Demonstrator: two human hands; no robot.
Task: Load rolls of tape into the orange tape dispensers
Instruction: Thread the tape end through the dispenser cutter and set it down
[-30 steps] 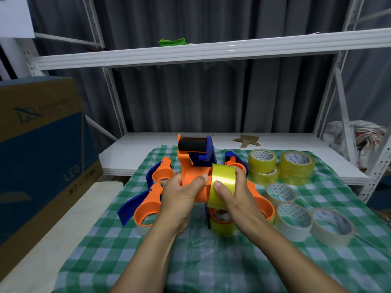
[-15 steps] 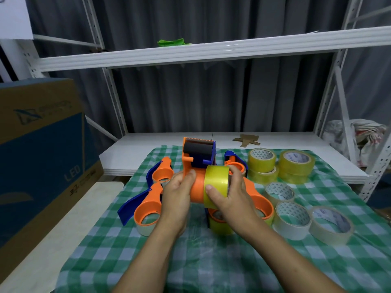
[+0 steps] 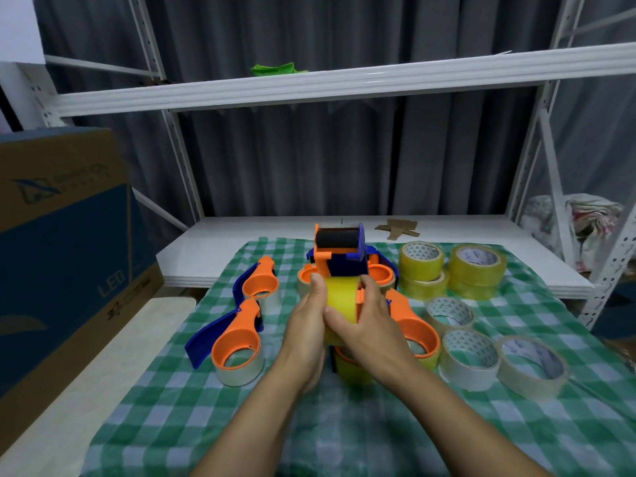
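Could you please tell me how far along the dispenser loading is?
Done: several loaded dispensers lie on the cloth, two at the left. In hand: the left hand and right hand grip the held dispenser with a yellow roll on it, seating unclear. Left: stacked yellow rolls and three pale rolls lie loose; no empty dispenser shows.

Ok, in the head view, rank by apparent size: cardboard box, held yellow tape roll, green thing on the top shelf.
1. cardboard box.
2. yellow tape roll.
3. green thing, though it lies farther off.
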